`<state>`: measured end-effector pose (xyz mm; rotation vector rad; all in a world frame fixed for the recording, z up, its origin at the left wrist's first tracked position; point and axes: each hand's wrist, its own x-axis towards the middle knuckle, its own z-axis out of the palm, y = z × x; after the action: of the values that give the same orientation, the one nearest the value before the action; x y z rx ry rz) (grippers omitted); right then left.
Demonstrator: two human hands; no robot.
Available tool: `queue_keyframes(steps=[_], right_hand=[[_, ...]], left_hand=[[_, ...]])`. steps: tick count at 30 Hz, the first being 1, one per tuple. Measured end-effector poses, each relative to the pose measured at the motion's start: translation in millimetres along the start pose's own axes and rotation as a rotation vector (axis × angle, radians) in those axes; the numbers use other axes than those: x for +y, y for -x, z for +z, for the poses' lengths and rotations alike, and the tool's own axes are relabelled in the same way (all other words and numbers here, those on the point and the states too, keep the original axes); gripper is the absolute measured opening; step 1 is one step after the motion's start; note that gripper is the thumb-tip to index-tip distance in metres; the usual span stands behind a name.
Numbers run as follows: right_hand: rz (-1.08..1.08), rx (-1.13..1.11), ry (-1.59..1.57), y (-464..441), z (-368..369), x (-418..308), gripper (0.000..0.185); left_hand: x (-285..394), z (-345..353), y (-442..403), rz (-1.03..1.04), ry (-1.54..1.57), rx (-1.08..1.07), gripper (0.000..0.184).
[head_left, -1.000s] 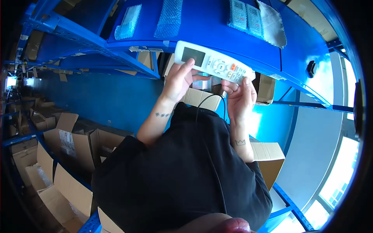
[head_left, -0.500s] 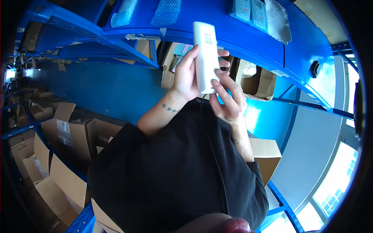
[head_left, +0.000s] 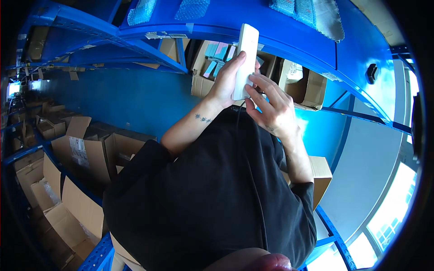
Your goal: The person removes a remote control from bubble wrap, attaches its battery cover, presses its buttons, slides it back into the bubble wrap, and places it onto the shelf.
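A long, slim white plastic device [head_left: 247, 49] is held up in front of my chest, tilted slightly to the right at its top. My left hand [head_left: 226, 83] is closed round its lower half, with the thumb lying along its near face. My right hand [head_left: 276, 110] has its curved fingertips on the lower right edge, and its thumb is near the bottom end. A thin dark cord shows by that end; whether it joins the device I cannot tell. The hidden far side is covered by the device itself and my left fingers.
Beyond my hands is a blue work surface [head_left: 217, 25] with bubble-wrapped packages [head_left: 303, 12] and a bubble-wrap pouch [head_left: 192, 9]. Under it stand a carton of small pastel boxes [head_left: 220, 50] and another open carton [head_left: 315, 90]. Open cardboard boxes [head_left: 81, 158] line the left shelving.
The device has shifted a little right and turned, so its printed label no longer shows. My right fingers have moved from its face to its lower right edge.
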<state>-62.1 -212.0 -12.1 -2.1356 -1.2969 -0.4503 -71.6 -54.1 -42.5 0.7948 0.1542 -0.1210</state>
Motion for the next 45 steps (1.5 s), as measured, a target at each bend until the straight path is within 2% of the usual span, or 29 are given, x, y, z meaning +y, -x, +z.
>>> queue_keyframes(steps=[5,16,20,26,30,35,36,37,38,40,45], right_hand=[[-0.026,-0.039,0.058,-3,4,-5,0.030],[0.001,-0.047,-0.013,-8,10,-10,0.033],[-0.030,-0.070,-0.086,-12,0,-3,0.028],[-0.100,-0.032,-0.018,-9,-8,-2,0.025],[0.134,0.159,-0.249,-4,4,-9,0.021],[0.278,0.293,-0.381,1,16,-7,0.020],[0.384,0.356,-0.527,3,15,-9,0.018],[0.489,0.417,-0.674,5,13,-10,0.017],[0.486,0.415,-0.677,6,13,-6,0.017],[0.603,0.698,-0.831,14,15,5,0.013],[0.800,0.866,-1.003,42,13,25,0.010]], left_hand=[[-1,-6,3,0.071,-0.055,0.015,0.052],[5,-14,11,0.072,-0.113,0.127,0.053],[8,-18,9,0.037,-0.049,0.073,0.054],[6,-12,13,0.042,0.001,-0.043,0.054],[4,-9,14,0.007,0.019,-0.036,0.054],[-9,-20,17,-0.026,0.162,-0.026,0.052],[-7,-17,19,-0.024,0.161,-0.023,0.052],[-4,-13,21,0.010,0.102,-0.050,0.052],[0,-7,23,0.043,0.043,-0.075,0.053],[6,-1,27,0.110,-0.077,-0.125,0.056],[8,-10,26,0.219,-0.200,-0.172,0.064]])
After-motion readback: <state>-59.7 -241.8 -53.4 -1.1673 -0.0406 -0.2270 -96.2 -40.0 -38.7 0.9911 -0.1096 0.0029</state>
